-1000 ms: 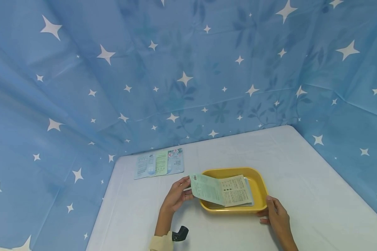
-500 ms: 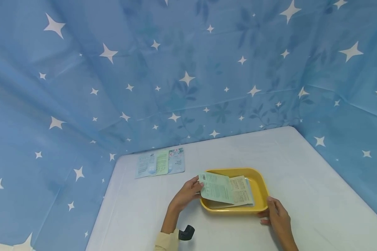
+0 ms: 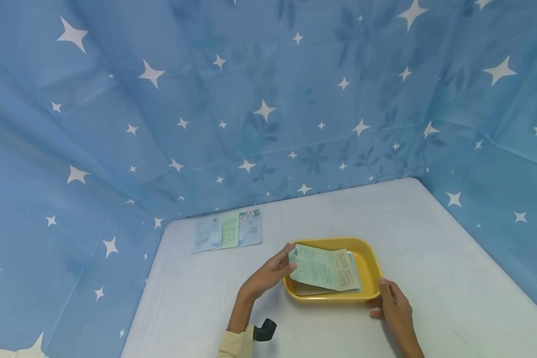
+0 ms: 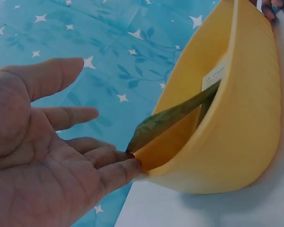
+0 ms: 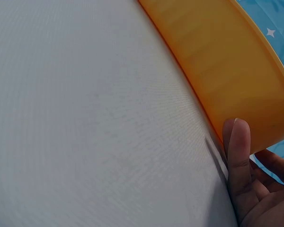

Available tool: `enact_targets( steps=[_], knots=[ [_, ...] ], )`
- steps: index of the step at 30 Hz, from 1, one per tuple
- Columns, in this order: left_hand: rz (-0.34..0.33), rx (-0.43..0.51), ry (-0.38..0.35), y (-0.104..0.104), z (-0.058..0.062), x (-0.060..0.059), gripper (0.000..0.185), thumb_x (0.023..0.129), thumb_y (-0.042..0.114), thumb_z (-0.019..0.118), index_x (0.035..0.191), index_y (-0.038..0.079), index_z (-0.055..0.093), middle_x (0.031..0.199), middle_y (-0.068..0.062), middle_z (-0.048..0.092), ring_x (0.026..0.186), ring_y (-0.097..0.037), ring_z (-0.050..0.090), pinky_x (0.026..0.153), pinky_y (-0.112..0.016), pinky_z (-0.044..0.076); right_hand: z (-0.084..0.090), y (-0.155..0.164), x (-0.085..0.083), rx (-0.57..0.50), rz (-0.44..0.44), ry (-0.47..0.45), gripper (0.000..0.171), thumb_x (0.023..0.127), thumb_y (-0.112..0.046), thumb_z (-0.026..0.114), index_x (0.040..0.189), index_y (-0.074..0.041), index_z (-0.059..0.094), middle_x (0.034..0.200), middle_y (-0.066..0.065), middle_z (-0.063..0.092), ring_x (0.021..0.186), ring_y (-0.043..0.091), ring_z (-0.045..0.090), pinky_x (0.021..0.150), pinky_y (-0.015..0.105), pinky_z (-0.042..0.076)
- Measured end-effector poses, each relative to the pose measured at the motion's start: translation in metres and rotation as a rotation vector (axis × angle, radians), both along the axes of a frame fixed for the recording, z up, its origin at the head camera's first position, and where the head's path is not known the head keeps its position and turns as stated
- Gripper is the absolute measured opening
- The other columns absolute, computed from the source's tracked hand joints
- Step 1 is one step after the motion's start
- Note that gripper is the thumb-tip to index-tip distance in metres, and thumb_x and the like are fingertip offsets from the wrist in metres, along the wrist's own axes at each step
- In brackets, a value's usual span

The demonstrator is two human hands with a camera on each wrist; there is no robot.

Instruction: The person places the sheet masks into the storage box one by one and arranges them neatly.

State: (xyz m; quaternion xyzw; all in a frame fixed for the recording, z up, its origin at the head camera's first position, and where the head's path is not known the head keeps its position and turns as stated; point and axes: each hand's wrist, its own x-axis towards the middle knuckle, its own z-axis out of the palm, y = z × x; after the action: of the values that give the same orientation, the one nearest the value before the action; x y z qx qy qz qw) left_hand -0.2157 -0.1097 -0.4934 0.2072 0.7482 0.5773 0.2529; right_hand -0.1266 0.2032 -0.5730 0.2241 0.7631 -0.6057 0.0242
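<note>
Tray (image 3: 372,258), yellow, sits on the white table (image 3: 429,258) in front of me, a small stack of sachets in it. My left hand (image 3: 268,276) is at the tray's left rim with fingers nearly straight, tips touching the raised edge of the top green sachet (image 3: 315,266), which leans on that rim so its left end stands proud of the wall; I'd guess it is held that way so it can slide flat onto the paler ones beneath. My right hand (image 3: 391,303) steadies the tray at its near right corner, thumb against the outer wall, not curled round anything I can see. Left wrist view shows what the head view cannot: the palm (image 4: 42,165) is open, and only two fingertips (image 4: 120,165) meet the sachet's (image 4: 175,116) corner at the lip, no pinch. Right wrist view shows one finger (image 5: 239,156) pressed flat to the tray wall (image 5: 217,61), table cloth close below. Only the head view shows three more sachets (image 3: 227,236) lying flat near the far left table edge, well apart from the tray.
</note>
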Motion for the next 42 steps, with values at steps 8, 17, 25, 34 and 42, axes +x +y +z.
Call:
enact_targets(
  steps=[8,17,25,34,42],
  knots=[
    [-0.105,-0.135,0.063,0.005,0.002,0.000,0.057,0.102,0.034,0.050,0.153,0.016,0.032,0.166,-0.008,0.001,0.153,-0.026,0.003,0.121,-0.053,0.019,-0.001,-0.001,-0.002,-0.001,0.011,-0.020,0.073,0.101,-0.058,0.030,0.142,0.003,0.035,0.081,0.006,0.071,0.066,0.010,0.069,0.061,0.027,0.059],
    [-0.158,-0.308,0.181,0.015,0.008,0.000,0.054,0.101,0.034,0.052,0.150,0.016,0.039,0.165,-0.012,0.003,0.152,-0.030,0.010,0.118,-0.056,0.024,0.002,-0.003,-0.001,-0.003,-0.006,-0.021,0.071,0.100,-0.059,0.031,0.140,0.000,0.038,0.080,0.005,0.071,0.066,0.009,0.069,0.060,0.027,0.059],
    [-0.080,-0.241,0.170,0.012,0.007,0.000,0.045,0.102,0.032,0.051,0.144,0.016,0.048,0.160,-0.011,0.028,0.146,-0.030,0.032,0.113,-0.052,0.036,0.001,-0.003,-0.001,-0.003,-0.005,-0.025,0.071,0.100,-0.059,0.031,0.141,-0.001,0.038,0.080,0.006,0.072,0.065,0.009,0.069,0.060,0.026,0.059],
    [0.249,-0.048,0.078,-0.006,-0.010,-0.003,0.034,0.101,0.029,0.053,0.129,0.009,0.058,0.130,-0.012,0.061,0.114,-0.030,0.063,0.098,-0.043,0.052,0.002,-0.002,0.000,-0.008,-0.005,-0.018,0.071,0.100,-0.059,0.032,0.140,-0.001,0.038,0.080,0.006,0.071,0.066,0.010,0.069,0.060,0.027,0.059],
    [0.421,-0.025,-0.026,-0.021,-0.027,-0.005,0.031,0.102,0.021,0.050,0.124,0.000,0.058,0.116,-0.020,0.067,0.103,-0.030,0.068,0.095,-0.048,0.053,0.001,0.000,0.000,0.001,-0.003,-0.009,0.070,0.101,-0.058,0.032,0.141,-0.001,0.038,0.081,0.006,0.071,0.066,0.009,0.069,0.061,0.027,0.059]
  ],
)
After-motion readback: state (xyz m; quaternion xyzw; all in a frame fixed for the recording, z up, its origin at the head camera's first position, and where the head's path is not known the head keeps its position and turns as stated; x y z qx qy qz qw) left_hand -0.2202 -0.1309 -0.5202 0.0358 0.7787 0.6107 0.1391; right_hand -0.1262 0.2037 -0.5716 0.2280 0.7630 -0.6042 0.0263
